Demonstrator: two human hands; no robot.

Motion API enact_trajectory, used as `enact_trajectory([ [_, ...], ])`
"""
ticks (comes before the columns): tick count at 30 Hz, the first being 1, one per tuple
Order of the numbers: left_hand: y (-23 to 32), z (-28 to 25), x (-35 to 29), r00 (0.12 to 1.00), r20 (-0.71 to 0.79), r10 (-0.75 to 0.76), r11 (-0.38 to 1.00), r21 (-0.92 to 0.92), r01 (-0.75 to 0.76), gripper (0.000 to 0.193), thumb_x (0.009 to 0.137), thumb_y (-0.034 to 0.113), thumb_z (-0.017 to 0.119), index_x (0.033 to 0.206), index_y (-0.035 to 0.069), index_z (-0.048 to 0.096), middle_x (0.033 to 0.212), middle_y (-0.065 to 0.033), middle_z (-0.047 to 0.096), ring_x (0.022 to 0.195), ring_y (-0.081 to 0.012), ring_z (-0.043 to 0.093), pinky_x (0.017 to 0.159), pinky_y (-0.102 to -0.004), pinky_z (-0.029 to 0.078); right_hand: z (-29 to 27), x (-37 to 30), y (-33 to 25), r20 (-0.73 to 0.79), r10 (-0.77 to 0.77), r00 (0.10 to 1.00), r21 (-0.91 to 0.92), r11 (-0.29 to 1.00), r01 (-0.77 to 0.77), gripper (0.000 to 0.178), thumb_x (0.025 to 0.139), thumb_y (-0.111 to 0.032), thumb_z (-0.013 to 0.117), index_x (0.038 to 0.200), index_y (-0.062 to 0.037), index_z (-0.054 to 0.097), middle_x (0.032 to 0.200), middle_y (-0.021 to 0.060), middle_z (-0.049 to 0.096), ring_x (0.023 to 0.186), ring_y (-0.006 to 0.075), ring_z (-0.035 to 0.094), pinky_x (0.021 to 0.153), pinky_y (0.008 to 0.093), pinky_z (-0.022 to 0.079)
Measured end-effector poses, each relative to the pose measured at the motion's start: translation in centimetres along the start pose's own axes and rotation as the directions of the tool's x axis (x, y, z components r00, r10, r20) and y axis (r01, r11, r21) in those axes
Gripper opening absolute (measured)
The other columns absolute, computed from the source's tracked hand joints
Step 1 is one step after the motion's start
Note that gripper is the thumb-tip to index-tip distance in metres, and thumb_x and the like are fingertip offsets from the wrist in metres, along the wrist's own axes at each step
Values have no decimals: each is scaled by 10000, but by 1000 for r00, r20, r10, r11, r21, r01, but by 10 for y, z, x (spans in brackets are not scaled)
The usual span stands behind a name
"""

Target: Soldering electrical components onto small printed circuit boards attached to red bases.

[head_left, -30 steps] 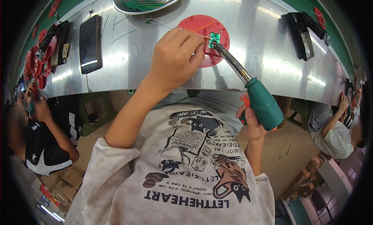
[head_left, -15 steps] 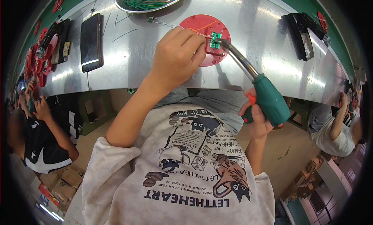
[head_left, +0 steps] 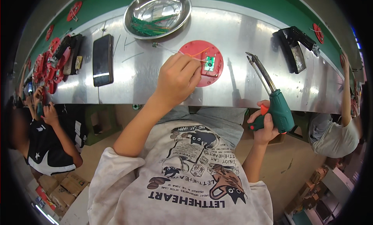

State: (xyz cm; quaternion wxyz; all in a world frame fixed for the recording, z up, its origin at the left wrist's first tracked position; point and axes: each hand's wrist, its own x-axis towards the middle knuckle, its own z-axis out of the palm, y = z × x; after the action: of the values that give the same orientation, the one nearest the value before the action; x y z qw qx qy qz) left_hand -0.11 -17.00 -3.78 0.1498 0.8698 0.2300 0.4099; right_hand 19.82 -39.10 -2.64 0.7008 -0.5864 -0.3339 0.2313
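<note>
Over the steel bench (head_left: 132,83), the left hand (head_left: 178,78), nearer the board (head_left: 210,59), pinches wires (head_left: 200,53) just left of it, while the right hand (head_left: 266,128) grips the iron (head_left: 279,108), slanting far-left.

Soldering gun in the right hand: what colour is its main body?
The soldering gun's body is dark green, shown best in the head view.
</note>
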Motion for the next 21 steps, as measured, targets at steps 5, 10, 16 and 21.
enact_trajectory([
  [5, 10, -8, 9, 996, -91, -23, 996, 82, 31, 254, 691, 62, 768, 932, 41, 690, 989, -103, 672, 872, -313, 616, 748, -399, 514, -8, 19, -6, -21, 32, 999, 59, 998, -30, 469, 956, -246, 596, 1241, 118, 522, 1064, 224, 641, 507, 204, 610, 434, 307, 491],
  [10, 18, -49, 50, 963, 267, -40, 990, 141, 2, 516, 638, 214, 803, 1107, 44, 672, 1108, -150, 654, 1007, -375, 590, 929, -485, 454, -12, 35, -1, -109, 51, 993, 137, 990, -36, 449, 975, -298, 568, 1214, 81, 540, 835, 166, 641, 480, 185, 566, 436, 311, 477],
  [16, -8, 21, 115, 935, 279, 221, 970, 35, -240, 537, 726, 405, 789, 1111, 56, 653, 1106, -161, 627, 1083, -353, 577, 944, -493, 446, -26, 44, 15, -295, 124, 947, 198, 978, -66, 447, 1028, -391, 450, 1147, 23, 572, 571, 61, 522, 449, 156, 475, 455, 281, 408],
  [21, -55, -8, 218, 995, 90, 46, 962, 263, -68, 624, 808, 438, 757, 1254, 25, 617, 1243, -210, 616, 1192, -381, 552, 1022, -513, 420, -26, 49, 21, -346, 100, 933, 112, 992, -64, 446, 1040, -388, 417, 1114, 28, 561, 549, 61, 501, 400, 152, 446, 422, 252, 376],
])
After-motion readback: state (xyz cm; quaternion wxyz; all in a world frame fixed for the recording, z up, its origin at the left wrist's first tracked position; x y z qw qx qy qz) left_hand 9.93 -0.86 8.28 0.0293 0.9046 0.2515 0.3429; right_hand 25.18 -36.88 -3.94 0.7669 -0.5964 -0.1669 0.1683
